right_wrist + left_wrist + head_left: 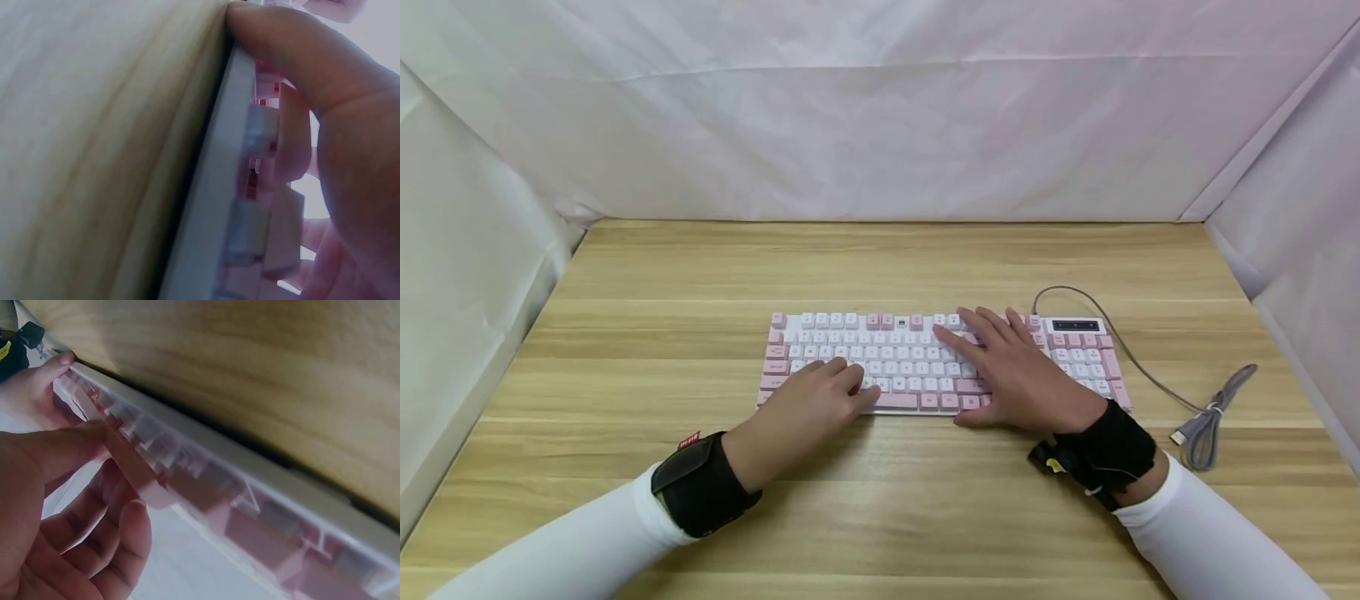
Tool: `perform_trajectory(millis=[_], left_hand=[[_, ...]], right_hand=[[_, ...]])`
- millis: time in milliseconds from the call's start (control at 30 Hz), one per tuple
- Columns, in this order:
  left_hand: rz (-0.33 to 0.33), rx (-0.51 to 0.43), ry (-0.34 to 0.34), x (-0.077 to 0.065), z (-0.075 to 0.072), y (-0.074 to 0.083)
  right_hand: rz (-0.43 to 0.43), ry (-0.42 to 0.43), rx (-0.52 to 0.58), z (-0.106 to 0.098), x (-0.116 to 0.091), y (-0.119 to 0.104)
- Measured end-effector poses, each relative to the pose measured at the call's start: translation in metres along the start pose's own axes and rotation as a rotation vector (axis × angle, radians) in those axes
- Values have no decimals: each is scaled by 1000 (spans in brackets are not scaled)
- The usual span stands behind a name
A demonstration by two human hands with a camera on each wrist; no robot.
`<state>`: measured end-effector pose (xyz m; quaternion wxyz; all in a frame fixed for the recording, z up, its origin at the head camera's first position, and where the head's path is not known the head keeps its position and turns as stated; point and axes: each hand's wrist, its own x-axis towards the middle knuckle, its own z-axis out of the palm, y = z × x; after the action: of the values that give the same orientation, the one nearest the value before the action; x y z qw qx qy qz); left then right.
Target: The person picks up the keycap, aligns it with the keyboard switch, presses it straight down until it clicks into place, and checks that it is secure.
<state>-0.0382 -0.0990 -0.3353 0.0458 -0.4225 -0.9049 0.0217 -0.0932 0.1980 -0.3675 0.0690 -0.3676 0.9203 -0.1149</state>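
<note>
A pink and white keyboard [917, 367] lies flat on the wooden table. Over its left half is my left hand [820, 400], fingers bent loosely above the keys and thumb at the long pink space bar [897, 402]. The left wrist view shows the thumb of my left hand [75, 506] against that bar, its other fingers loosely curled beside it. My right hand [1026, 379] spreads its fingers across the right-middle keys, hiding several of them. In the right wrist view, the thumb of my right hand [325, 69] touches the keyboard's front edge [212, 162].
A grey cable [1138, 362] runs from the keyboard's back to a tied bundle [1202, 442] with a USB plug [1182, 432] on the right. White cloth [880, 142] hangs behind the wooden table [880, 258] and at both sides.
</note>
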Motion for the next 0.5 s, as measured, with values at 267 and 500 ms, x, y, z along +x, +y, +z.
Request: perform_trajectory(millis=[267, 500], left_hand=[[-4, 10, 8, -1, -1, 7], [-19, 43, -5, 1, -2, 10]], right_hand=[[1, 1, 7, 3, -1, 0], [2, 14, -7, 3, -1, -1]])
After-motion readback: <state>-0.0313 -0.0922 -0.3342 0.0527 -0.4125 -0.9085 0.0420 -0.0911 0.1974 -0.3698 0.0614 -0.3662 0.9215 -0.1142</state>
